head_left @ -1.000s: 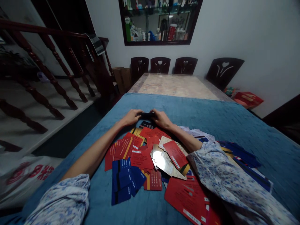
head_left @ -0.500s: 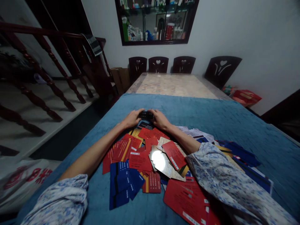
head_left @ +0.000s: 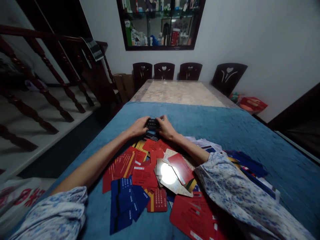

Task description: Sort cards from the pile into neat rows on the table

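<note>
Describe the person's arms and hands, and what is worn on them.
Loose pale sleeves printed with small blue flowers cover the upper arms: left sleeve, right sleeve. The forearms are bare. The left hand and right hand show no gloves, watch or rings.

Home dining room; chairs [head_left: 163,70], banister [head_left: 50,35]
</note>
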The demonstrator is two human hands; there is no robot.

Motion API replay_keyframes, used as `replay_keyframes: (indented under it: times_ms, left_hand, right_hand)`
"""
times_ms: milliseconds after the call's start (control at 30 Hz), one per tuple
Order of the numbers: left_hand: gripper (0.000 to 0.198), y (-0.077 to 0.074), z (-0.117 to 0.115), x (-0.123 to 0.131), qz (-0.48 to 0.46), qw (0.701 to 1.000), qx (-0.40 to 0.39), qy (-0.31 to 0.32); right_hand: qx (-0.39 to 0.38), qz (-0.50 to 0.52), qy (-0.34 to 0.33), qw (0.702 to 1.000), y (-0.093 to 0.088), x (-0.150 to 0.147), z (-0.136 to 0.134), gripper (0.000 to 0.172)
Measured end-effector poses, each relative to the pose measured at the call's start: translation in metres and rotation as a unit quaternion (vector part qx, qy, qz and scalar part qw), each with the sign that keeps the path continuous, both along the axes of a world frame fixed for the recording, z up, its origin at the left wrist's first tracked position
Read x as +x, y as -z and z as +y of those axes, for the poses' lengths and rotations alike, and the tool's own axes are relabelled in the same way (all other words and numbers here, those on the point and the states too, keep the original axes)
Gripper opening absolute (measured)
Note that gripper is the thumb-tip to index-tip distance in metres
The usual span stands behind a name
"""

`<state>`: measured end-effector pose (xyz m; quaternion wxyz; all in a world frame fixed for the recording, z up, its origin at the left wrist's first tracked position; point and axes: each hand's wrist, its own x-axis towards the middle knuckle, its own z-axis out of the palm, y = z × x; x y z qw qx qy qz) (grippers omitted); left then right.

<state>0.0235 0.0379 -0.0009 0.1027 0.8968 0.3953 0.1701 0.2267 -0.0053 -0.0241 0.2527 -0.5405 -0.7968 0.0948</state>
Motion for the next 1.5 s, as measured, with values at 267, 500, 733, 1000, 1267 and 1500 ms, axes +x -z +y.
replay_keyframes:
  times_ms: [267,500,733,1000,1267,1500]
  left_hand:
    - [0.057,-0.008,0.031,0.015,-0.057,0.998,-0.024,0.008]
    - [0.058,-0.015,0.068,0.039,-0.064,0.998,-0.026,0.009]
    - [0.055,-0.016,0.099,0.059,-0.041,0.999,-0.019,-0.004]
    - [0.052,-0.004,0.133,0.072,-0.037,0.998,-0.020,-0.038]
    - [0.052,0.004,0.147,0.087,0.029,0.995,-0.057,-0.077]
    - [0.050,0.007,0.154,0.090,0.037,0.991,-0.091,-0.095]
  right_hand:
    - [-0.013,-0.074,0.042,0.996,-0.028,0.020,0.021,0.040]
    - [-0.002,-0.066,0.043,0.997,-0.030,0.047,0.059,0.045]
    - [0.002,-0.068,0.053,0.996,-0.033,0.058,0.094,0.038]
    - [-0.009,-0.096,0.074,0.993,-0.025,0.066,0.125,0.039]
    - [-0.043,-0.111,0.102,0.988,-0.007,0.069,0.143,0.039]
    - [-0.065,-0.112,0.106,0.986,-0.004,0.070,0.147,0.035]
